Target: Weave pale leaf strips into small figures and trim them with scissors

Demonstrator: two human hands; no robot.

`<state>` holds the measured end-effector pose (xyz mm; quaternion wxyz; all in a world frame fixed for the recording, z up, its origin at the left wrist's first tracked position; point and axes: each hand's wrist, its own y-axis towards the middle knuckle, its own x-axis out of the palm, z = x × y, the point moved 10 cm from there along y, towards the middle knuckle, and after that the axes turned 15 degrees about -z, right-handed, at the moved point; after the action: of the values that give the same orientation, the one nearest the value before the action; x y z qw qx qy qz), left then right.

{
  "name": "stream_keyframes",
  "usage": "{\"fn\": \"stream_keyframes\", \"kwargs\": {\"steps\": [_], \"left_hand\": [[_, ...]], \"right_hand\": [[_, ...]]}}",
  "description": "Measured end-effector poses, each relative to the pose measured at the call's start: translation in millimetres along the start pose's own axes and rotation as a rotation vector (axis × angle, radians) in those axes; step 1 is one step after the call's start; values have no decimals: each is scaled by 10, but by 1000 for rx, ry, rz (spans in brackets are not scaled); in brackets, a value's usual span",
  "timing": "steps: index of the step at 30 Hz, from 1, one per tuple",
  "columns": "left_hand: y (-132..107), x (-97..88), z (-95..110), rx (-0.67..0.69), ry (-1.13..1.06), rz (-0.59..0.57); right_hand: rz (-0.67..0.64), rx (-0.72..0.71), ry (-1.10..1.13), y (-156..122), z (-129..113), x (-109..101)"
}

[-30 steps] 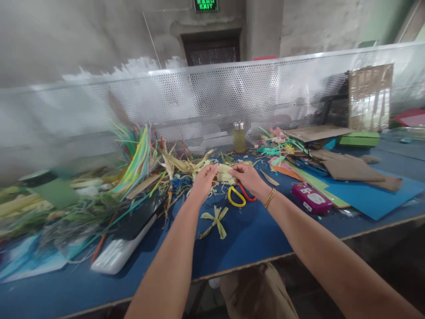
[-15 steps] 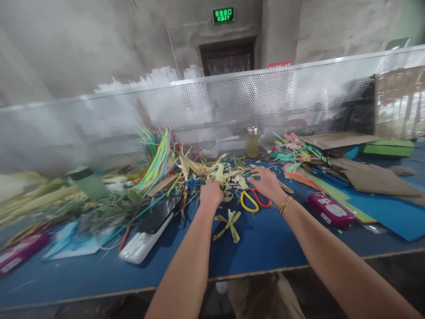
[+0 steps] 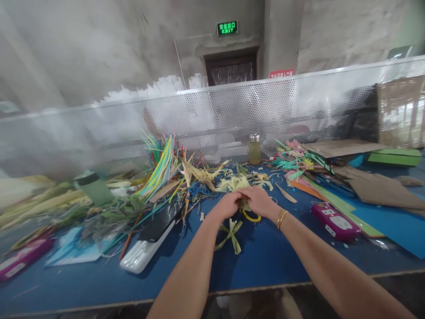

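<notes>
Bare grey wall [image 3: 83, 57] stands at the rear, with a lit exit sign [image 3: 227, 28] above a dark doorway [image 3: 232, 71]. Perforated metal screen [image 3: 259, 106] runs along the far side of a blue table [image 3: 265, 266].

Left hand [image 3: 227, 206] and right hand [image 3: 260, 201] meet over the middle of the table, touching at the fingers. Fingers on both are bent inward and drawn close together, tips pointing down. Whether they have hold of anything cannot be told with confidence, as the backs of the hands hide the tips; a pale scrap shows just below the meeting point. A gold bracelet [image 3: 282, 219] is worn on the right wrist.

Pale husk [image 3: 234, 182] lies directly beyond the hands, partly covered by them. A yellow loop [image 3: 252, 216] shows just below the right hand. Nearer the table's front edge, below the left hand, lies a husk cross [image 3: 231, 235], knotted at its centre and flat on the surface.

Left side: dry husks [image 3: 199, 172], a bundle of coloured stems [image 3: 162, 166], a black slab [image 3: 161, 223] resting against a white case [image 3: 139, 254], a green cup [image 3: 96, 189] tilted among plant matter, and a purple device [image 3: 28, 257].

Right side: a second purple device [image 3: 335, 220] beside blue card [image 3: 388, 226], with cardboard [image 3: 381, 188] lying over the card. A bottle [image 3: 254, 150] stands upright near the screen.
</notes>
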<state>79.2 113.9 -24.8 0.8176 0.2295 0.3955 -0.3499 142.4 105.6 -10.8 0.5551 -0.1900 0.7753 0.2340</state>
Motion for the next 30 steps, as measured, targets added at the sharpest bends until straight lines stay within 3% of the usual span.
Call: {"fn": "stream_keyframes", "kwargs": {"steps": [3,5,9,14,17,19,25,30], "left_hand": [[-146,-246,26,-91,13,88],[-343,-572,15,-278,172,250],[-667,-1147,90,-503,305,415],[-647,-1582,-166,-776,479,320],[-453,-1610,-455,-781,532,278],[-307,-1533,-631,-755,623,245],[-111,-1330,-1108,-831,738,236],[-91,-1485,-1324,-793,602,317]], "right_hand": [[-59,141,-102,-24,163,14],[-43,222,-118,-63,275,-47],[51,412,-18,-186,563,-249],[319,522,198,-359,842,-517],[521,492,237,-450,867,-640],[593,454,222,-472,824,-672],[519,354,243,-367,659,-586],[501,287,241,-341,527,-609]]}}
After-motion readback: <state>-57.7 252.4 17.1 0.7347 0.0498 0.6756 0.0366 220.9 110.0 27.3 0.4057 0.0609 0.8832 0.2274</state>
